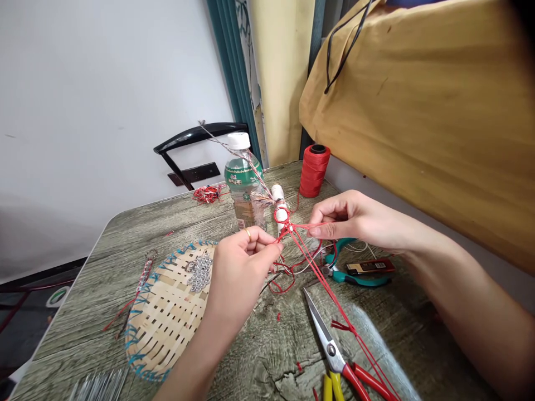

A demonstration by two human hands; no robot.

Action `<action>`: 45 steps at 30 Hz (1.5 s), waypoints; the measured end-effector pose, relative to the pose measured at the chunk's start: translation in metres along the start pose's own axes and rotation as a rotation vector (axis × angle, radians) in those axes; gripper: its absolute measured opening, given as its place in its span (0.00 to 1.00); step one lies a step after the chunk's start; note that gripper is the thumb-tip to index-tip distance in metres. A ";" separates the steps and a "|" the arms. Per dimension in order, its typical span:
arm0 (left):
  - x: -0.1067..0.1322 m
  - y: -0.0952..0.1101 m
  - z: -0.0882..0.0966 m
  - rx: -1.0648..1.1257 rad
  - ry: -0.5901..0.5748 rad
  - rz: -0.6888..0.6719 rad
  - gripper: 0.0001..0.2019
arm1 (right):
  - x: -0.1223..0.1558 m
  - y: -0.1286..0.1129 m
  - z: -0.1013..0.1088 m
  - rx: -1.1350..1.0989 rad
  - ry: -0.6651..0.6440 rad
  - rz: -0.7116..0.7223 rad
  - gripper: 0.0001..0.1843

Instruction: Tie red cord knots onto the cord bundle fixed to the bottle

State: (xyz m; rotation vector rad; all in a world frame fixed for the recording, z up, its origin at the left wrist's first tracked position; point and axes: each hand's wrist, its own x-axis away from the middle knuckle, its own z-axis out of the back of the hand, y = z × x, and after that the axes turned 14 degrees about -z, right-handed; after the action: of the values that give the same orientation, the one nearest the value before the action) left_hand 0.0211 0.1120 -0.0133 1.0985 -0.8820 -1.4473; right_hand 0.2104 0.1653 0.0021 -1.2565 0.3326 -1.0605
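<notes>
Red cord [309, 257] is knotted against a white rod [281, 201], and its long strands run toward the lower right. My left hand [244, 264], wearing a ring, pinches one red strand just left of the knot. On the other side my right hand [345, 217] holds another red strand between thumb and forefinger, stretched from the knot. A red loop rests around the rod above the knot. Loose red and pale threads lie on the table beneath my hands. Behind the rod stands a bottle [243, 181] with a green label.
Scissors [330, 348] with red handles lie in front. Teal-handled pliers [359, 279] are by my right forearm. A woven tray [167, 317] on the left holds small silvery pieces [200, 273]. A red thread spool [314, 171] stands behind, and metal rods [100, 385] lie at front left.
</notes>
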 end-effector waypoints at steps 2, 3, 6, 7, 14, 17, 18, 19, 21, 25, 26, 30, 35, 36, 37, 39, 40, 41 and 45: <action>0.000 0.000 0.000 -0.039 -0.045 0.024 0.06 | 0.001 -0.001 0.000 0.018 -0.007 -0.010 0.12; 0.000 0.000 0.001 -0.058 -0.071 0.036 0.06 | 0.001 -0.002 0.000 0.024 -0.011 -0.015 0.12; 0.000 0.000 0.001 -0.094 -0.139 0.045 0.06 | 0.002 -0.003 0.000 0.053 -0.044 -0.028 0.12; -0.001 0.000 0.002 -0.097 -0.158 0.042 0.06 | 0.003 -0.003 0.000 0.066 -0.063 -0.033 0.12; -0.004 0.000 0.006 -0.002 -0.265 0.103 0.05 | 0.002 -0.002 0.002 0.176 -0.149 -0.020 0.10; -0.004 0.000 0.006 0.039 -0.301 0.116 0.04 | 0.000 -0.003 0.000 0.172 -0.182 0.004 0.10; -0.005 0.000 0.005 0.051 -0.310 0.119 0.04 | 0.000 -0.002 -0.001 0.166 -0.191 0.011 0.10; -0.005 0.000 0.005 0.063 -0.318 0.125 0.04 | -0.001 -0.002 -0.002 0.161 -0.199 0.016 0.11; -0.006 -0.001 0.005 0.077 -0.324 0.126 0.04 | -0.001 -0.001 -0.002 0.150 -0.210 0.029 0.12; -0.007 -0.001 0.007 0.061 -0.296 0.121 0.06 | 0.000 0.001 0.001 0.115 -0.204 0.005 0.14; -0.007 -0.001 0.008 0.079 -0.278 0.125 0.08 | 0.001 0.002 0.001 0.103 -0.186 -0.012 0.16; -0.005 0.005 0.013 0.230 -0.257 0.145 0.17 | 0.004 -0.001 0.002 0.036 -0.133 -0.034 0.23; -0.001 0.012 0.013 0.447 -0.196 0.203 0.13 | 0.003 -0.002 -0.005 -0.211 -0.170 -0.031 0.22; -0.001 0.011 0.011 0.466 -0.173 0.208 0.12 | 0.002 -0.002 -0.008 -0.249 -0.165 -0.038 0.21; -0.001 0.010 0.009 0.474 -0.159 0.211 0.10 | 0.001 -0.002 -0.010 -0.272 -0.159 -0.050 0.20; -0.001 0.007 0.005 0.471 -0.162 0.210 0.08 | -0.002 -0.002 -0.015 -0.282 -0.155 -0.066 0.17; -0.002 0.005 0.003 0.468 -0.167 0.208 0.07 | -0.003 -0.002 -0.017 -0.278 -0.153 -0.068 0.16; -0.002 0.004 0.002 0.464 -0.170 0.203 0.06 | -0.004 -0.002 -0.018 -0.275 -0.148 -0.061 0.14; -0.003 -0.001 -0.002 0.411 -0.111 0.159 0.05 | -0.009 0.000 -0.021 -0.245 -0.063 0.036 0.10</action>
State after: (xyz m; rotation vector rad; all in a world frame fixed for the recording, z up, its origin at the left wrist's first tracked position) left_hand 0.0227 0.1157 -0.0145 1.2214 -1.3575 -1.2337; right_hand 0.1907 0.1595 -0.0073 -1.4943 0.4451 -0.9681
